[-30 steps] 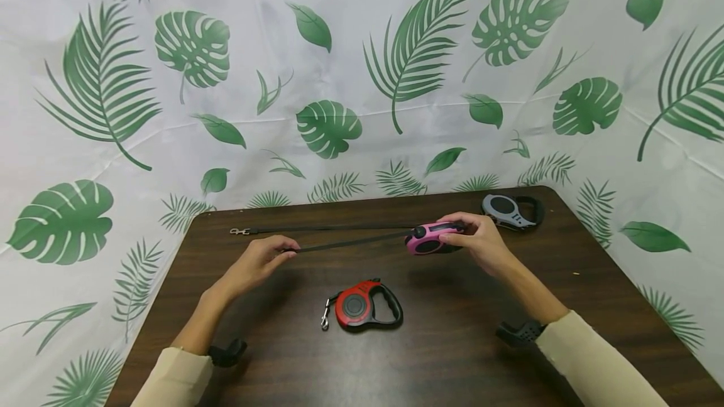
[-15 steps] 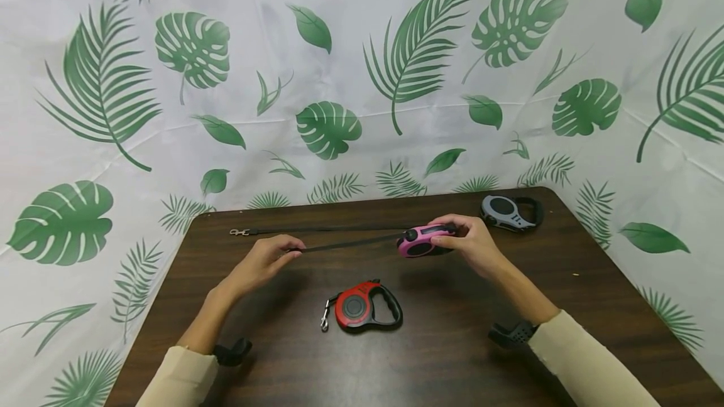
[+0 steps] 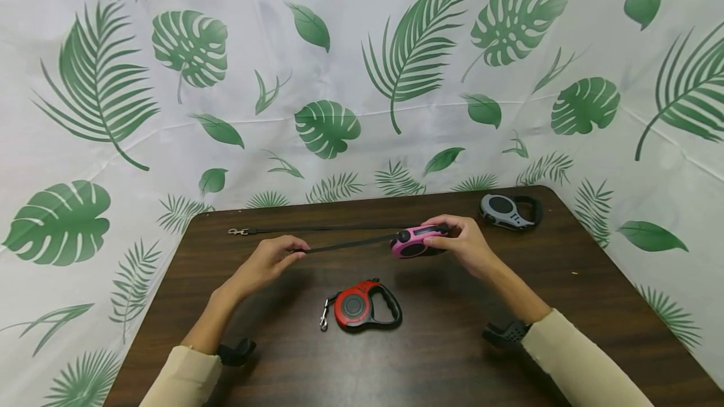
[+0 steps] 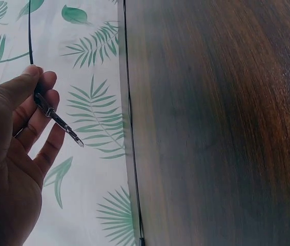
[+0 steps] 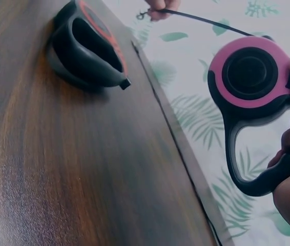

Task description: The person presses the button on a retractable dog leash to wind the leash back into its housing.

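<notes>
My left hand (image 3: 277, 259) pinches the black strap (image 3: 351, 244) of a pink retractable dog leash (image 3: 408, 247) between thumb and fingers. In the left wrist view, the strap's metal clip (image 4: 58, 119) hangs down past the fingers. Held above the table by my right hand (image 3: 466, 244), the pink-and-black case has its strap running out leftward, nearly straight. The right wrist view shows fingers curled through its black loop handle (image 5: 257, 187). A red retractable leash (image 3: 344, 314) lies nearer on the table, between the hands, with its silver clip (image 3: 323, 322) to the left.
At the table's back right lies a grey retractable leash (image 3: 516, 220). Its long black strap (image 3: 328, 228) runs leftward along the back, ending in a metal clip (image 3: 237, 232). A leaf-printed white cloth (image 3: 254, 162) hangs behind the brown table (image 3: 441, 357).
My right hand has moved left with the pink leash, and my left hand has shifted slightly right. The strap between them is shorter. The red and grey leashes stay in place.
</notes>
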`<state>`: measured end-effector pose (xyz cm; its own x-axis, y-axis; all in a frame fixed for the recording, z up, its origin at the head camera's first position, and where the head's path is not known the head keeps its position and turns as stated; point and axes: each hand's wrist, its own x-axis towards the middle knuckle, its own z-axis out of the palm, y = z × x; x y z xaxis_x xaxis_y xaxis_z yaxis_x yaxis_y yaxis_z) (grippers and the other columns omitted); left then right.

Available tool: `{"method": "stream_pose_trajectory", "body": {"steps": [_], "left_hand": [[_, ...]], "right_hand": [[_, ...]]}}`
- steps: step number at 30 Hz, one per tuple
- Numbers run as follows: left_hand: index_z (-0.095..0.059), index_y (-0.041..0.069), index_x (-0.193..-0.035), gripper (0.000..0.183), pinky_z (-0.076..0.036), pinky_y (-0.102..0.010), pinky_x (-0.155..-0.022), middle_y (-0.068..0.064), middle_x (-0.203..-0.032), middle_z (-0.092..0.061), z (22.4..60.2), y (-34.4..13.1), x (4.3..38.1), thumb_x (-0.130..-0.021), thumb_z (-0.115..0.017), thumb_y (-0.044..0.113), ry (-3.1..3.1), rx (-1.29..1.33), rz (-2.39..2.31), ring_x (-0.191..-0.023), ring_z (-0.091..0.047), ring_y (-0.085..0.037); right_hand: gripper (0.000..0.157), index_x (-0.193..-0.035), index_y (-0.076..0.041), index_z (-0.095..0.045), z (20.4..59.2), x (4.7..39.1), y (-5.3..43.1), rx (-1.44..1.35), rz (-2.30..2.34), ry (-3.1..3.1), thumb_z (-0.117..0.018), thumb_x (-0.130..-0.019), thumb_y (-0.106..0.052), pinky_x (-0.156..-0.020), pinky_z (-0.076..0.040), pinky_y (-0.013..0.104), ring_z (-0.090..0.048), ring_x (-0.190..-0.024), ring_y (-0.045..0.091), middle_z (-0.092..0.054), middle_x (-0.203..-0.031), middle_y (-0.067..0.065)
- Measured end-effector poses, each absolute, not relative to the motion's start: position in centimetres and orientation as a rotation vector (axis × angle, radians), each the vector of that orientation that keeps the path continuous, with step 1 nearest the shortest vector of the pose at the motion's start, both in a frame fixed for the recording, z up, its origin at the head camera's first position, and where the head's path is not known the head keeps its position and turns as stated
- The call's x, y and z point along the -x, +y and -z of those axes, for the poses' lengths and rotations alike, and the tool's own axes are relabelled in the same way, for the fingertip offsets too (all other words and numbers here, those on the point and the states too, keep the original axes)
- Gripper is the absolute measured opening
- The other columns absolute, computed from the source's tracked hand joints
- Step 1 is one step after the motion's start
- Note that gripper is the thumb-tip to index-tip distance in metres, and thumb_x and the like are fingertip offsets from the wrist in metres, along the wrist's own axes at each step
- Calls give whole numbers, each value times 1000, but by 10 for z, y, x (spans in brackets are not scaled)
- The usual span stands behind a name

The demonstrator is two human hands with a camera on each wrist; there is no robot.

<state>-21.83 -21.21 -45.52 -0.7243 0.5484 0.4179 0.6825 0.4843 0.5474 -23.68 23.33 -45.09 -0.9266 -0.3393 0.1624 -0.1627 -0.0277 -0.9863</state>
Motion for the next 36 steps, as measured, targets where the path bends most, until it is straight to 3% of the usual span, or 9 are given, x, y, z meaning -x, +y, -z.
{"method": "stream_pose_trajectory", "body": {"steps": [14,19,29,36], "left_hand": [[-74,3,-113,15,-60,-33,-77,-8,-107,-77,457,-204,218,-98,-73,0,-2552,1079,1126,-94,-71,-16],[-74,3,-113,14,-60,-33,-76,-11,-107,-77,456,-201,217,-99,-72,0,-2559,1072,1148,-94,-71,-16],[-74,3,-112,14,-61,-36,-81,-11,-107,-77,456,-194,218,-99,-72,1,-2568,1063,1184,-98,-71,-17],[-75,4,-111,13,-59,-35,-80,-6,-106,-77,457,-188,218,-99,-73,2,-2569,1068,1187,-95,-69,-13]], "right_hand": [[26,-119,-1,-75,457,239,222,565,2067,2125,-79,-94,-4,-80,-61,30,-67,-95,21,-74,-111,9],[24,-118,-3,-76,458,240,218,568,2038,2155,-80,-94,-5,-79,-60,30,-67,-94,21,-74,-110,8],[36,-123,5,-72,455,239,212,534,2004,2191,-83,-92,-9,-77,-60,30,-68,-90,21,-74,-110,9],[34,-122,4,-72,456,238,207,548,2006,2183,-83,-92,-9,-77,-60,32,-68,-90,21,-75,-109,8]]}}
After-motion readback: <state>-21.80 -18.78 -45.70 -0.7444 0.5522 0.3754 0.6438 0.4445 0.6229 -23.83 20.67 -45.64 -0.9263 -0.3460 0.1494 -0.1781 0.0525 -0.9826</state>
